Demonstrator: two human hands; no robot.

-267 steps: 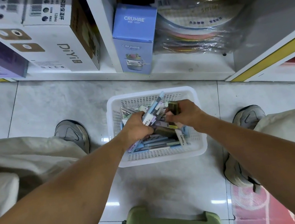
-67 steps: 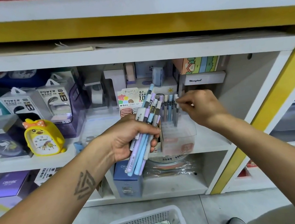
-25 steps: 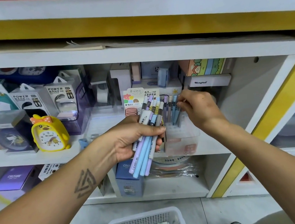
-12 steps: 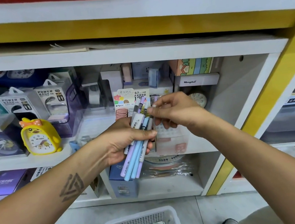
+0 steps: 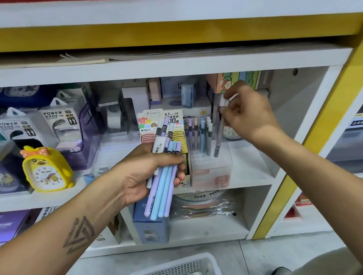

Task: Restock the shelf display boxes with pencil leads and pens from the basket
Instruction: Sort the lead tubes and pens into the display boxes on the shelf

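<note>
The left hand (image 5: pixel 150 172) is wrapped round a bundle of pens (image 5: pixel 163 181), lilac and pale blue, held in front of the middle shelf (image 5: pixel 246 174) with their caps fanned upward; it works as a ready supply, so each pen can be drawn from the top without bending to the floor. The right hand (image 5: pixel 246 114) pinches one grey pen (image 5: pixel 218 135) near its cap and holds it nearly upright, tip down, over the right side of the clear box (image 5: pixel 211 170) that stands at the shelf's front edge. I judge the high grip is chosen so the pen can be steered down beside the pens already standing (image 5: pixel 198 135) there, caps up in a row, without knocking them askew. Whether the tip has reached the bottom of the box I cannot tell through the plastic. Just left of the clear box, and touching it as far as I can see, is the lead box (image 5: pixel 165 125) with its printed card, partly hidden behind the bundle. The basket (image 5: pixel 208 266) sits on the floor below, near the bottom edge of the view, with more packets and pens lying in it, so the restocking looks far from finished. A yellow clock (image 5: pixel 46 168) stands well to the left on the same shelf.
</note>
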